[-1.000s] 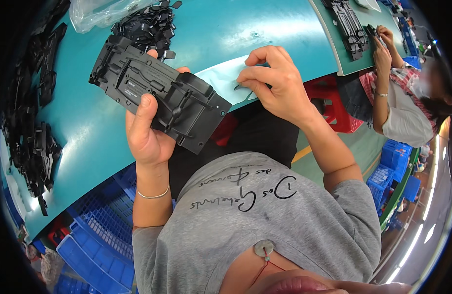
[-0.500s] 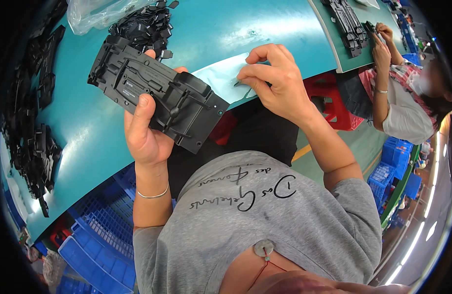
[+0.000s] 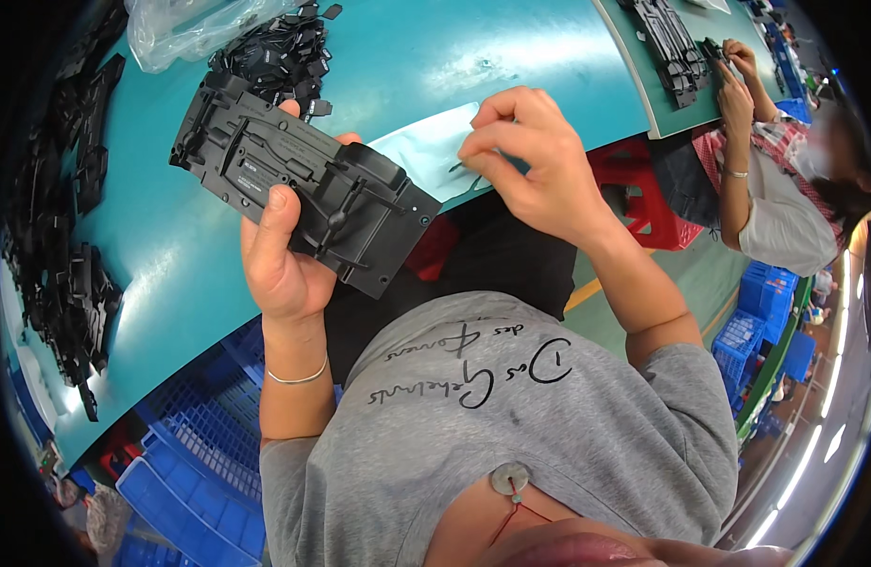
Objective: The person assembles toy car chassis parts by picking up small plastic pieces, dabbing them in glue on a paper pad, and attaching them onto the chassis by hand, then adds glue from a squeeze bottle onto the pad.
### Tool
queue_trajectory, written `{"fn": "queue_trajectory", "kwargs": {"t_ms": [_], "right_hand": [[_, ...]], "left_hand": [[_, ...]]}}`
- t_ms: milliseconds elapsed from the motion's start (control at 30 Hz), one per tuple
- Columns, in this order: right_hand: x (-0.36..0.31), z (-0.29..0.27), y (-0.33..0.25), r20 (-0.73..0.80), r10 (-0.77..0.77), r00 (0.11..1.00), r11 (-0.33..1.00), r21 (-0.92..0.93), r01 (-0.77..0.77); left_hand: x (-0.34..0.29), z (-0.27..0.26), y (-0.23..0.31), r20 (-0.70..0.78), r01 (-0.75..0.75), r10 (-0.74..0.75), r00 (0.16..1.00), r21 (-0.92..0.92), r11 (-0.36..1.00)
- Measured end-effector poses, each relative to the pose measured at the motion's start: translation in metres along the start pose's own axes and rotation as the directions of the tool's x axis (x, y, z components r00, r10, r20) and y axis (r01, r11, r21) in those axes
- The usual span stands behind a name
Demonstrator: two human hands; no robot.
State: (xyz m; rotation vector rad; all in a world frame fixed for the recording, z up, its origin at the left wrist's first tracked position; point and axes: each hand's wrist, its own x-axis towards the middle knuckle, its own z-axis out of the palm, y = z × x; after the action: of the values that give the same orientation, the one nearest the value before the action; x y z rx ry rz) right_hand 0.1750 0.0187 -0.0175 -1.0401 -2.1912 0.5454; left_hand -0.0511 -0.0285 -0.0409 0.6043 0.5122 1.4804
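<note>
A: Where is the moulded black part [image 3: 308,175]?

B: Left of centre in the frame, up in the left hand [image 3: 289,260]. It runs slantwise, from upper left to lower right, its ribbed face turned toward the camera.

A: How does that hand sit on it?

B: Clamped around its lower long edge. The thumb lies across the ribbed face; the other fingers go behind, and two fingertips show past the upper edge. The palm is below the part in the picture.

A: And the right hand [image 3: 544,165]?

B: Right of centre, well apart from the part. Its thumb and forefinger are bent toward each other, tips close. A small dark piece [image 3: 455,167] shows just beside them, but I can't tell whether they grip it.

A: What's behind that?

B: A white sheet [image 3: 412,146], between the part's right end and the right hand in the picture, on the green counter [image 3: 176,236].

A: Anything else up there?

B: A pile of small black pieces [image 3: 280,61] above the part, with a clear plastic bag [image 3: 195,33] to its left. Larger black parts [image 3: 62,236] are heaped along the left side of the frame. At upper right sits a co-worker [image 3: 785,217], near a red stool [image 3: 648,203].
</note>
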Motion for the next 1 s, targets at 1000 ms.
{"fn": "queue_trajectory", "kwargs": {"t_ms": [1000], "right_hand": [[-0.003,-0.018,-0.004,0.492,0.455,0.742,-0.256,0.871,-0.420]], "left_hand": [[-0.004,0.006,0.001,-0.056,0.047,-0.047,0.997,0.002,0.999]]}}
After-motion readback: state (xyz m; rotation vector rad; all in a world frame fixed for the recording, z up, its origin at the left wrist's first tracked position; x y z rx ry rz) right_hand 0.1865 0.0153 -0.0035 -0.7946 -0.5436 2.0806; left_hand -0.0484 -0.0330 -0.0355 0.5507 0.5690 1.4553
